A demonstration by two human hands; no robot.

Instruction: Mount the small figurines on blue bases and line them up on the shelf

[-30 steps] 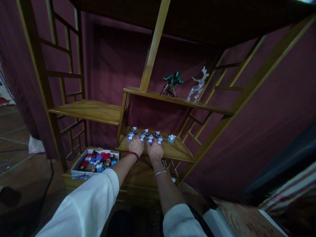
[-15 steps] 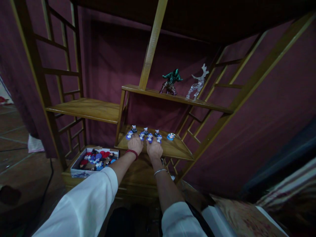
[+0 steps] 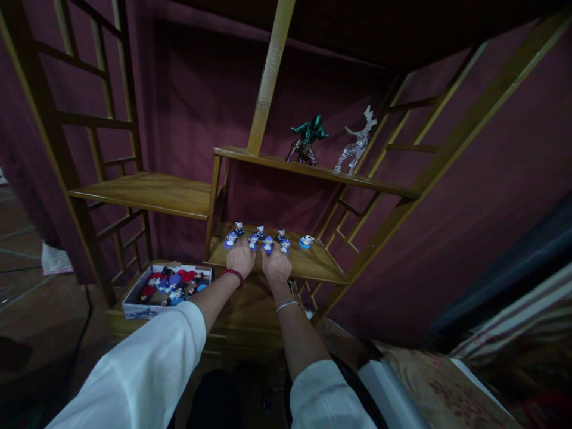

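Observation:
Several small purple-and-white figurines stand in a front row on the low wooden shelf [image 3: 313,268]. My left hand [image 3: 241,257], with a red bead bracelet, has its fingers closed at a purple figurine [image 3: 253,240] near the row's middle; another purple figurine [image 3: 230,239] stands just to its left. Beside it, my right hand [image 3: 276,264], wearing a silver bracelet, pinches the neighbouring purple figurine [image 3: 268,243]. One more purple figurine [image 3: 285,245] is right by its knuckles. My fingertips are partly hidden. Behind stand dark-based cat-like figurines [image 3: 261,232], and a blue-based figurine [image 3: 306,241] is at the right.
An open box [image 3: 134,307] full of red, blue and purple figurines sits at lower left. On the shelf above are a green crouching statue [image 3: 308,140] and a clear deer [image 3: 355,146]. A wooden post [image 3: 270,77] and side lattices frame the unit.
The view has shifted slightly, so everything sits a little further left and up. Both hands remain at the same figurines in the front row.

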